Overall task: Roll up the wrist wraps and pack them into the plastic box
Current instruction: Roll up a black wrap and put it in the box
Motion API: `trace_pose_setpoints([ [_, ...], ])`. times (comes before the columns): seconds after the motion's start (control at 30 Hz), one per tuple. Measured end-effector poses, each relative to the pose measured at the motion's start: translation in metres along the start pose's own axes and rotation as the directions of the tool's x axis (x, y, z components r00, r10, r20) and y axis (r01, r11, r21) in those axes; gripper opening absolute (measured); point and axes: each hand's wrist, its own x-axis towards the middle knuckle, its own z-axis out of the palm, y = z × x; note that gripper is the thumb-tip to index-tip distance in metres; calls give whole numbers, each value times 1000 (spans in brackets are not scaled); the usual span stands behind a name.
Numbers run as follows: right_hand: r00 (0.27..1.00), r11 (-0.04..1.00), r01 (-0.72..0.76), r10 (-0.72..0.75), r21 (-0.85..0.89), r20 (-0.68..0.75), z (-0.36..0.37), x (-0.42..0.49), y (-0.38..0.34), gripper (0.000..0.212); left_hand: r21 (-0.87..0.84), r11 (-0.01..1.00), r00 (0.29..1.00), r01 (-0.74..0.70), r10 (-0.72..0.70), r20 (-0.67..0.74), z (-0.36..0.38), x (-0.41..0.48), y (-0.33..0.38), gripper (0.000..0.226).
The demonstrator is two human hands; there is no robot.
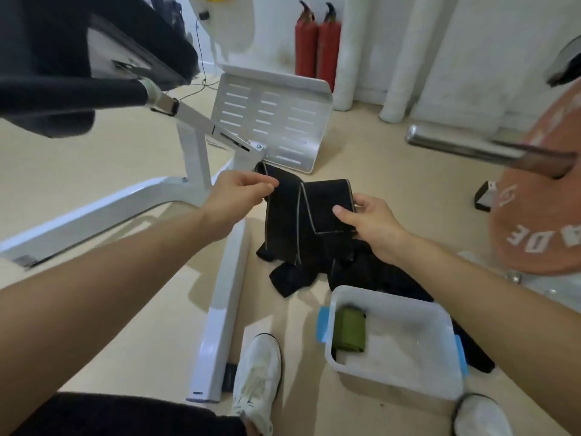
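Note:
A long black wrist wrap (pixel 317 206) with a pale edge hangs folded between my hands above the floor. My left hand (pixel 237 196) pinches its upper left end. My right hand (pixel 374 225) grips the folded right part, thumb on top. More black wraps (pixel 292 278) lie heaped on the floor under it. The clear plastic box (pixel 440 382) with blue clips stands on the floor at the lower right. One rolled green wrap (pixel 349 330) lies against its left wall.
A white gym machine frame (pixel 220 309) runs along the floor at left, with a slotted foot plate (pixel 276 121) behind the wraps. A barbell end (pixel 456 144) and an orange weight plate (pixel 534 215) are at right. My white shoes (pixel 257 372) flank the box.

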Motion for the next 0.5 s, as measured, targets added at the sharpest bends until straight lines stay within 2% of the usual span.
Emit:
trace_pose_setpoints([
  [0.13, 999, 997, 32, -31, -65, 12, -35, -34, -55, 24, -45, 997, 998, -55, 54, -9, -6, -19, 41, 22],
  [0.27, 996, 987, 70, -76, -143, -37, -70, -71, -100, 19, -178, 980, 994, -85, 97, 56, 8, -40, 74, 34],
  [0.43, 966, 978, 135, -165, -157, -197, -112, -102, -113, 59, -317, 935, 984, -161, 176, 18, 38, -60, 103, 42],
  [0.5, 951, 975, 165, -197, -146, -240, -123, -113, -106, 46, -365, 916, 982, -168, 189, 20, 51, -64, 110, 38],
])
